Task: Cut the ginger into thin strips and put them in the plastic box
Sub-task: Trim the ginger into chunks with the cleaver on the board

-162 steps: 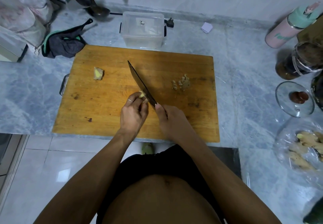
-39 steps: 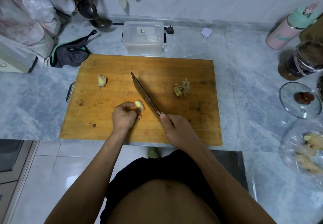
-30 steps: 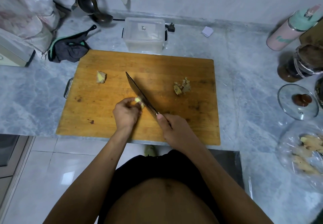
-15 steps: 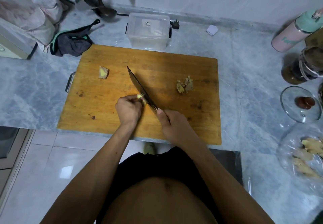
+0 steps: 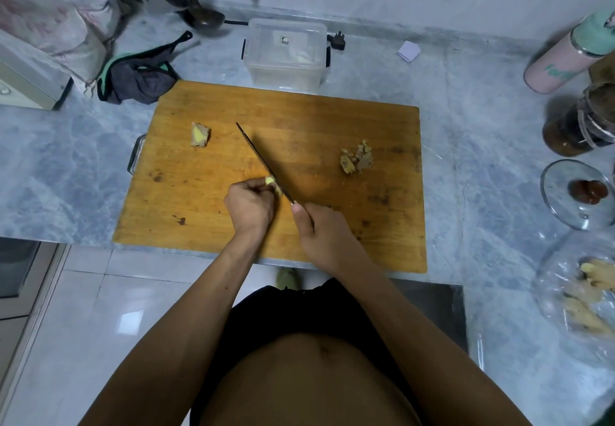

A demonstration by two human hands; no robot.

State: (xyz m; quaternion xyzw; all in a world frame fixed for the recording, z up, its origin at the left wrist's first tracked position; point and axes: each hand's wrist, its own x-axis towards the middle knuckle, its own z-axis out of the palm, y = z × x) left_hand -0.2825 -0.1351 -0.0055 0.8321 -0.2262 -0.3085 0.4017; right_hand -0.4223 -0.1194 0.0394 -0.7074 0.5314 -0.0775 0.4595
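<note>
Ginger piece [image 5: 271,182] sits near the front-middle of the cutting board [image 5: 206,212], pinched under the curled fingertips of the left hand [image 5: 249,205]. Only its pale yellow end shows past the fingers. Knife [image 5: 263,161] blade lies right against that end, edge down, tip pointing away and to the left. Right hand [image 5: 324,231] is wrapped round the knife handle, thumb along the top near the blade; the handle itself is hidden under the hand.

Second ginger chunk [image 5: 199,135] lies alone on the left part of the board, well apart from the hands. Small heap of ginger cuttings [image 5: 356,158] on the right part of the board, brownish, too small to tell strips from peel.

Plastic box [image 5: 285,54] stands on the desk [image 5: 66,172] just beyond the board's far edge, clear, cannot tell if anything is inside. Dark cloth [image 5: 139,76] left of it, ladle [image 5: 196,9] behind. On the right of the desk: pink bottle [image 5: 562,59] with green cap, dark jar [image 5: 579,119], glass lid [image 5: 579,194], and a clear bag with more ginger [image 5: 592,292], blurred.
</note>
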